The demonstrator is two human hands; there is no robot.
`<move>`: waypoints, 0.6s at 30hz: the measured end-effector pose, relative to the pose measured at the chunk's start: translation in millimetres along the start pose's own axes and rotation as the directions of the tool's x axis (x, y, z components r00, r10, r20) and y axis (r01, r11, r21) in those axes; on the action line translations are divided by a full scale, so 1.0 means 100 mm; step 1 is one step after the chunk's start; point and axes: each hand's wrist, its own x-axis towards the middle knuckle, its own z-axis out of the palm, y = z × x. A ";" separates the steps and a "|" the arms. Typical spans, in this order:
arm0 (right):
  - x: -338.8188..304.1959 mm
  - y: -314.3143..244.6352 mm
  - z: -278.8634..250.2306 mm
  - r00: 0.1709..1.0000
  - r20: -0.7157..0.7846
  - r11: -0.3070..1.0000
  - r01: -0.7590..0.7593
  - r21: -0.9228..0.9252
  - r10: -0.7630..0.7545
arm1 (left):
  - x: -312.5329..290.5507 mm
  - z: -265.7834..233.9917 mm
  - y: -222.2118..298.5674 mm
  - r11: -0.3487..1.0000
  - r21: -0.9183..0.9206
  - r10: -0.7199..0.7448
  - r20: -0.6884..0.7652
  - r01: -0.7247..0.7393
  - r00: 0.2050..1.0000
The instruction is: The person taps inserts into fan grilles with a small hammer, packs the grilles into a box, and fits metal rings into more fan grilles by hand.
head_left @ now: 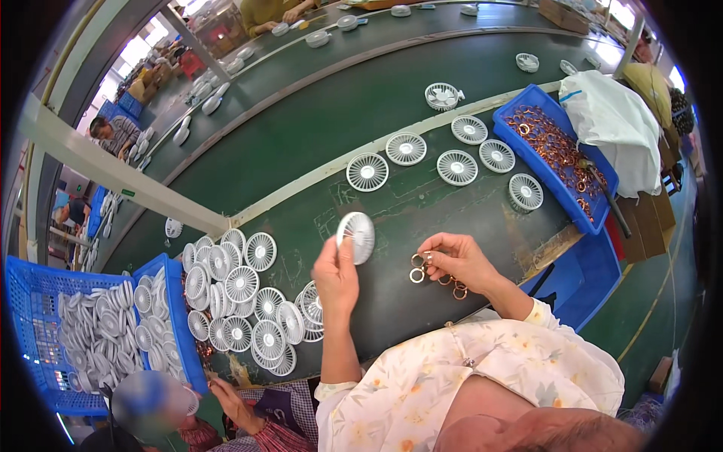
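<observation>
My left hand (337,280) grips a white round fan grille (358,238) by its edge, held upright and tilted above the dark worktable (392,301). To its right, my right hand (461,260) is closed, pinching copper-coloured rings (416,276) at the fingertips. More such rings (459,291) show under the palm; whether they are held or lie on the table I cannot tell. A heap of white fan grilles (242,285) lies left of my left hand. Several single grilles (367,172) lie flat beyond my hands.
A blue tray (520,120) of copper-coloured rings stands at the right, a tool handle (606,197) across it. Blue crates (30,316) full of grilles are at the left. A green conveyor (301,128) runs behind a pale rail. Another person's hand (235,403) is at lower left.
</observation>
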 end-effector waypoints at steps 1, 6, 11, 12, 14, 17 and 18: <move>-0.01 -0.02 0.01 1.000 -0.001 1.000 -0.005 -0.014 0.005 | -0.03 0.08 -0.13 0.977 -0.209 -0.025 0.074 0.040 0.997; -0.07 -0.11 0.05 0.999 -0.046 1.000 0.016 0.019 -0.015 | -0.23 0.41 -0.13 0.637 -0.660 -0.241 0.318 0.397 0.917; -0.11 -0.19 0.11 0.988 -0.046 0.965 0.133 -0.227 -0.147 | -0.32 0.52 -0.10 0.563 -0.691 -0.248 0.383 0.455 0.890; -0.10 -0.18 0.14 0.988 -0.045 0.964 0.136 -0.227 -0.150 | -0.32 0.53 -0.11 0.564 -0.691 -0.246 0.382 0.452 0.891; -0.06 -0.17 0.22 0.900 -0.060 0.838 0.374 -0.397 -0.431 | -0.33 0.56 -0.13 0.566 -0.680 -0.245 0.401 0.466 0.883; -0.03 -0.23 0.25 0.829 0.013 0.669 0.460 -0.584 -0.559 | -0.34 0.58 -0.11 0.575 -0.682 -0.237 0.389 0.451 0.890; -0.01 -0.21 0.24 0.773 0.097 0.522 0.510 -0.684 -0.627 | -0.34 0.58 -0.12 0.588 -0.676 -0.234 0.383 0.444 0.894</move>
